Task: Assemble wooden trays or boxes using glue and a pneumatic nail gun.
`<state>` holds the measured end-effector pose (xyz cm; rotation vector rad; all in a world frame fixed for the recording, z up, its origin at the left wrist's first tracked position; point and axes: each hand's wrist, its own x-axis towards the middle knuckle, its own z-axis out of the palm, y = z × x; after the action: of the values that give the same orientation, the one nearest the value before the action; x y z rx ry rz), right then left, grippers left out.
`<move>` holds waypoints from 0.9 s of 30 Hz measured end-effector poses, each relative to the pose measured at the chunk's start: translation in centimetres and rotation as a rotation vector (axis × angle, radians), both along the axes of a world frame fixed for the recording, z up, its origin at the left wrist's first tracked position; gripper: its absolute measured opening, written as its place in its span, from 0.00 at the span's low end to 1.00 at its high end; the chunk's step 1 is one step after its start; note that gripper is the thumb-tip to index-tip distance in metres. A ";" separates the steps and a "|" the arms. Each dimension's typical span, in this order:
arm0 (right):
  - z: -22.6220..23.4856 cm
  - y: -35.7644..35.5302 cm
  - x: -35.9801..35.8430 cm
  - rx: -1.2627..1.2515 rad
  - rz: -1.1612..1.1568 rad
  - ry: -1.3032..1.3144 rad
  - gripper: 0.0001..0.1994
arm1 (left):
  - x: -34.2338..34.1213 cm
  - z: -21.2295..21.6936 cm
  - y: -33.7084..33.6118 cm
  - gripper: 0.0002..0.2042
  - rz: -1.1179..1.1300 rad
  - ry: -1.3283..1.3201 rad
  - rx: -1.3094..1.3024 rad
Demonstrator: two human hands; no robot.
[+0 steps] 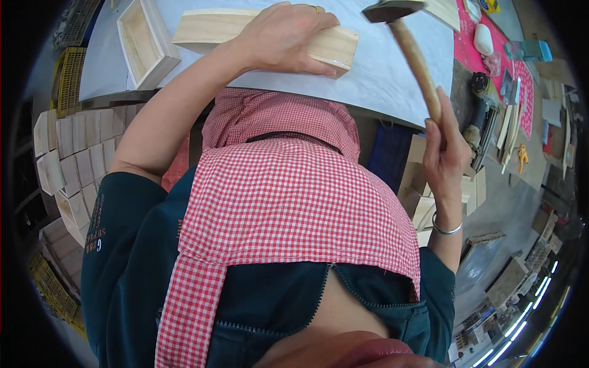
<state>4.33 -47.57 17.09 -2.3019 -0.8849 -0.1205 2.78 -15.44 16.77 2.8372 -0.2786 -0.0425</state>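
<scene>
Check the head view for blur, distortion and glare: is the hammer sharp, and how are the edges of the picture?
Head view: the hammer in the right hand is slightly smeared at its head; the left hand on the wooden box is sharp; the table edge bows from the fisheye; corners are black; bright strip lights glare at lower right.

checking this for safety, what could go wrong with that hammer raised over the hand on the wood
The left hand lies flat on the wooden box piece, close to where the raised hammer points, so a stray blow could land on the fingers. The right hand grips the handle near its end, which likely gives less control. The piece also sits near the edge of the white table, so a hard hit might shift it off.
</scene>
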 end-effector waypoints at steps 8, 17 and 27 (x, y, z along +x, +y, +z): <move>0.7 -0.2 -0.4 -0.231 -0.023 0.013 0.25 | 1.1 -0.7 0.8 0.32 -0.078 0.098 -0.089; 1.4 -0.3 -0.3 -0.307 -0.012 0.011 0.25 | 0.9 -1.2 0.9 0.35 -0.096 0.026 -0.122; -0.5 -0.5 -0.5 -0.192 -0.017 0.035 0.21 | 0.1 -0.2 0.0 0.34 -0.018 -0.007 0.041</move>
<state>3.82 -48.05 16.60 -2.4813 -0.8930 -0.0023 2.87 -15.43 16.54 2.8761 -0.3088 -0.0427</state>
